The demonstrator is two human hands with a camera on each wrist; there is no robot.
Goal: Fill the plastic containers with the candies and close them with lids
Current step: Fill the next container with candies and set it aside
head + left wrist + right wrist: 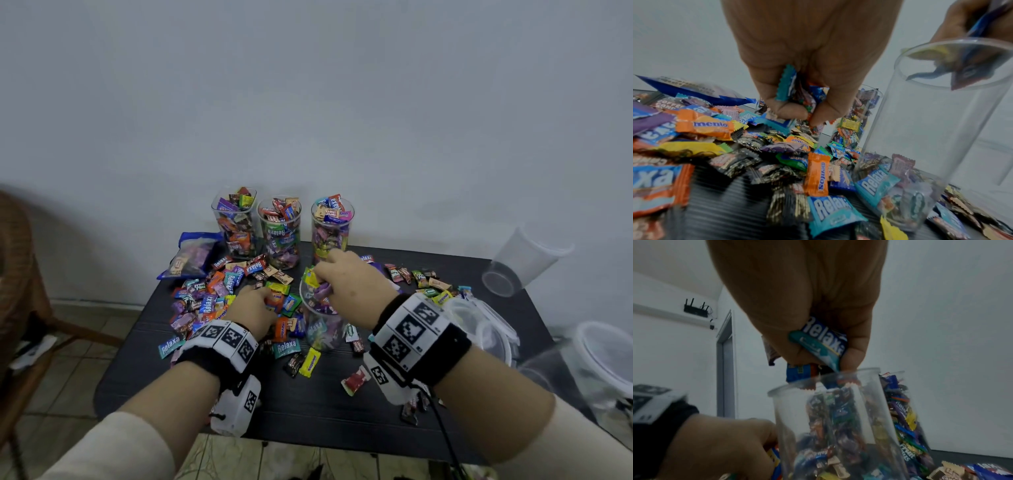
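Observation:
A clear plastic container (320, 322) stands upright mid-table, partly filled with wrapped candies. My right hand (337, 277) hovers over its rim and grips a bunch of candies (822, 344), a teal Relaxa wrapper among them. My left hand (255, 303) is down in the loose candy pile (212, 298) to the container's left, its fingers curled round a handful of candies (797, 94). In the left wrist view the container (925, 123) rises just right of that hand. Three full containers (281, 229) stand along the table's back edge.
A blue candy bag (191, 255) lies at the back left of the black table (294, 407). Empty clear containers (520, 263) and lids (479, 318) sit at the right. A wicker chair (17, 274) stands to the left. The wall is close behind.

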